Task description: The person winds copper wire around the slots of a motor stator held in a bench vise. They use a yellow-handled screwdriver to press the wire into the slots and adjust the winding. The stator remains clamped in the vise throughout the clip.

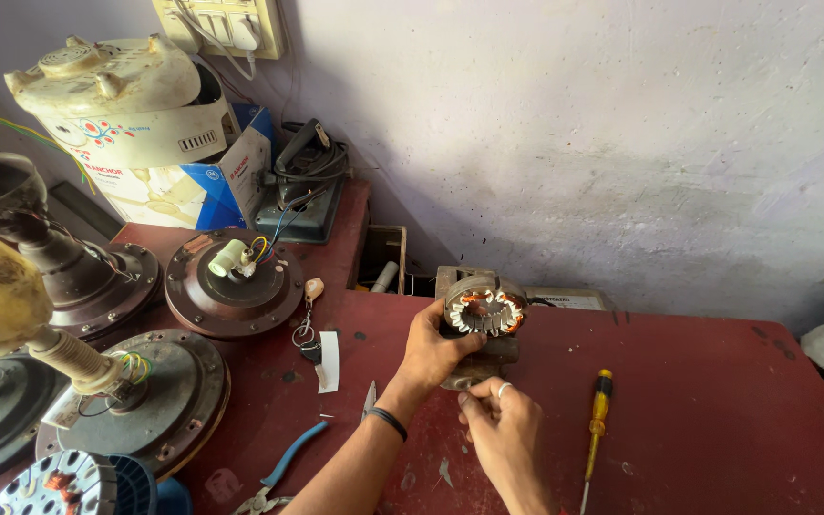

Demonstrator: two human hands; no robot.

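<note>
- Motor stator (pixel 484 313): round core w/ copper windings, at mid-table on red table (pixel 717 401); its lower housing is partly hidden behind the hands.
- Left hand (pixel 431 348): fingers wrapped round the stator's left side, gripping it; dark band on wrist.
- Right hand (pixel 500 424): just below the stator, fingers curled, ring visible; fingertips hidden under the housing, so can't tell whether they pinch anything.
- Yellow-handled screwdriver (pixel 596 429): lies right of the hands, apart from them; tip cut off at btm edge.
- Blue-handled pliers (pixel 283 467): left of forearm, jaws partly cut off.
- Fan motor housings (pixel 234 281): several brown discs at left w/ coloured wires; lower ones cropped.
- Cardboard box (pixel 212 181): at rear left, contents not visible; cream appliance (pixel 116 95) rests on it.
- Wooden tray (pixel 383 257): behind table edge, holds a pale cylinder, hard to make out.
</note>
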